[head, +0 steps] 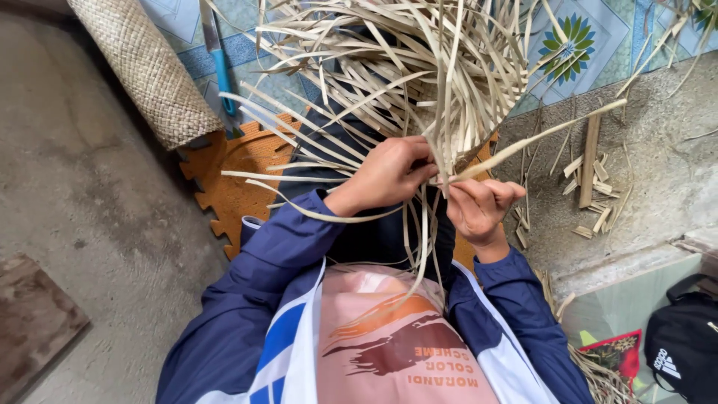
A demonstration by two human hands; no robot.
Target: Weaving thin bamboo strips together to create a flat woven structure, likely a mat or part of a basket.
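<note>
A large, loose bundle of pale flat strips (396, 67) is held over the lap, its free ends fanning outward above an orange foam mat (239, 172). Tangling or kinking of these springy ends is judged likely, since they cross one another uncontrolled. The left hand (389, 176) is clenched around a gathered group of strips; the right hand (479, 206) is pinched on a single strip where the bundle converges. A split or a slipped crossing could be caused by an over-tight pull there. A black bag (684, 352) is seen at the lower right; its contents cannot be told. Cut scraps (594, 187) lie near the right hand.
</note>
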